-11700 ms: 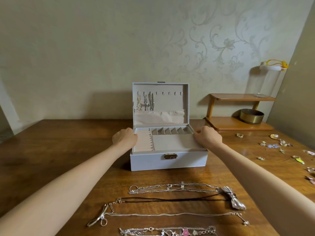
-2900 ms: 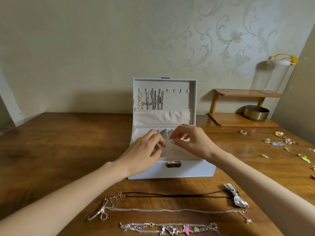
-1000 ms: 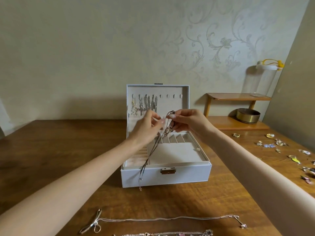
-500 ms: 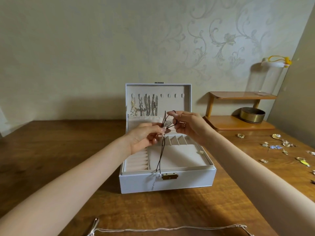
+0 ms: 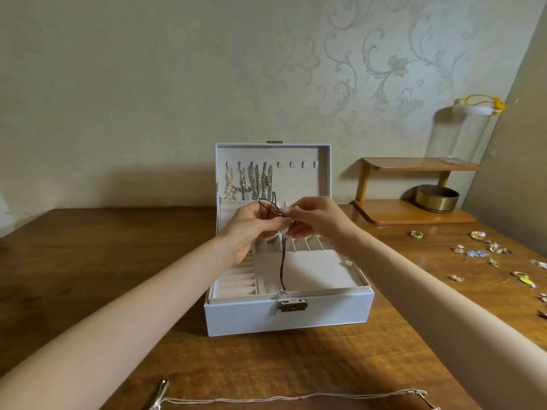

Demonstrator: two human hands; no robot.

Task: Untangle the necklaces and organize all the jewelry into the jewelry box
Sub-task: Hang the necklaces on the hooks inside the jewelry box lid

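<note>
A white jewelry box [image 5: 325, 313] stands open in the middle of the wooden table. Several silver chains [image 5: 251, 182] hang from hooks inside its lid. Above the box, my left hand [image 5: 251, 229] and my right hand [image 5: 316, 218] both pinch the top of a black cord necklace [image 5: 283, 261]. The cord hangs down doubled, its lower end reaching the box's front edge by the brass latch [image 5: 293, 305]. A thin silver chain [image 5: 296, 398] lies across the table near the front edge.
Several small earrings and rings [image 5: 479, 253] are scattered on the table at the right. A wooden two-tier stand [image 5: 414, 216] at the back right holds a brass bowl [image 5: 436, 198] and a clear jar [image 5: 464, 134]. A wall rises right behind the box.
The black cord necklace has left the table and is now held up over the box by both hands. Over the last second the hands stayed close together near the lid.
</note>
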